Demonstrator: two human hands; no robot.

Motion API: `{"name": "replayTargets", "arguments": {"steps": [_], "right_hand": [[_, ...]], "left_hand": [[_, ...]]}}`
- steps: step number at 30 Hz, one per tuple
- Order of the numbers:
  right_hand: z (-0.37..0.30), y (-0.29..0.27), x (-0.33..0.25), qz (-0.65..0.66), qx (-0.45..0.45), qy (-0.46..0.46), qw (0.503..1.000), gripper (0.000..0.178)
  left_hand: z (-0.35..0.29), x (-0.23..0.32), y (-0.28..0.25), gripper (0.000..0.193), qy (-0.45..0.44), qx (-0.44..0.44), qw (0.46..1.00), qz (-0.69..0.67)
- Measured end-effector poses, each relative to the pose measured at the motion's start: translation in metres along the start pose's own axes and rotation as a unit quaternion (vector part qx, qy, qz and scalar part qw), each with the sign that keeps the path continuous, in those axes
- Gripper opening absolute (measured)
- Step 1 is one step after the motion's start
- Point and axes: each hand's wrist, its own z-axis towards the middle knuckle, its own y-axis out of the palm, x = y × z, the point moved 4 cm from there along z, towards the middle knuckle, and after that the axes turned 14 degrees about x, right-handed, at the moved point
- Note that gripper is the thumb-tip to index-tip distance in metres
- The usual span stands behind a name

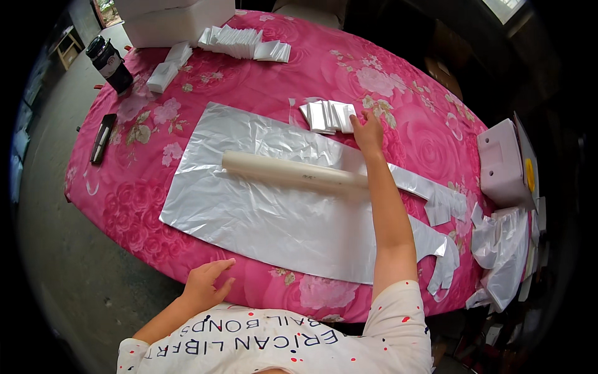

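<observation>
A large, thin white plastic sheet (268,227) lies flat on the table, with strap-like ends at its right side; I cannot tell whether it is a bag or an apron. Across it rests a pale tube (293,170), whose right part passes behind my right forearm. Beyond the sheet's far edge is a row of overlapping folded white plastic packets (327,117). My right hand (369,132) reaches to the right end of this row, thumb at the last packet's edge and fingers a little apart. My left hand (208,283) is empty, fingers spread, by the near table edge.
The pink floral tablecloth (140,218) covers the table. More folded packets (233,42) lie at the back, near a white box (177,25). A dark bottle (109,65) and a black case (103,138) are at left. Crumpled plastic (504,249) and a pale container (501,162) sit right.
</observation>
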Motion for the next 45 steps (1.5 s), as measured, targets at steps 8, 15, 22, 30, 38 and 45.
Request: {"name": "replayTargets", "arguments": {"steps": [8,15,22,30,38,45], "right_hand": [[-0.125,-0.122,-0.008,-0.072,-0.208,-0.176,0.96,0.044],[-0.259,-0.193,-0.006,-0.037,-0.188,0.053,0.98,0.052],[-0.261,-0.197,0.023,-0.069,-0.072,-0.12,0.988,0.048],[-0.204,-0.29,0.212,-0.228,0.082,0.032,0.97,0.041],[-0.21,-0.33,0.248,-0.285,0.203,0.025,0.936,0.018],[-0.189,-0.346,0.162,-0.194,0.169,0.127,0.958,0.015]], "left_hand": [[0.01,0.018,0.016,0.038,0.093,-0.057,0.994,-0.014],[0.021,0.063,0.076,0.054,0.283,-0.241,0.927,0.055],[0.053,0.084,0.159,0.083,0.304,-0.153,0.932,0.123],[0.082,0.114,0.2,0.08,0.292,-0.137,0.944,0.067],[0.076,0.12,0.204,0.078,0.334,-0.177,0.924,0.059],[0.077,0.12,0.199,0.078,0.339,-0.183,0.921,0.066]]}}
